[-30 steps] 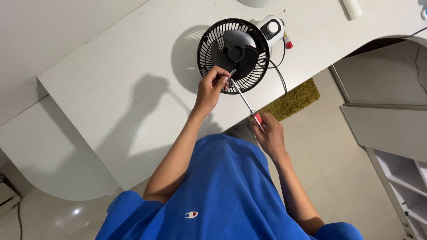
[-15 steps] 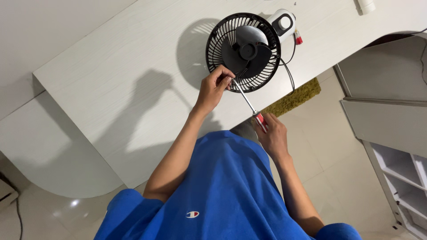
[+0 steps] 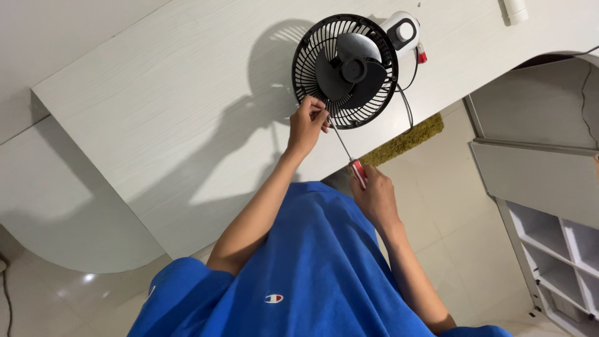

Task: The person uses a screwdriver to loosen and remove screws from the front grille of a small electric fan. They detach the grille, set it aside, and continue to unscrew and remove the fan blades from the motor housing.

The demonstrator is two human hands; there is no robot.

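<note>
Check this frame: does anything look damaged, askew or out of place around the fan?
Nothing looks damaged or spilled. The black fan lies on the white desk near its edge. The left hand steadies the tip of the screwdriver at the grille rim; the right hand grips its red handle. The cord loops loosely beside it.

One black desk fan (image 3: 345,70), at the left hand's (image 3: 307,126) fingertips. One screwdriver (image 3: 348,156), red-handled, spanning from left hand to right hand (image 3: 373,196). One white table (image 3: 156,118), under the left hand. One olive mat (image 3: 405,140), beyond the right hand. Two hands.
</note>
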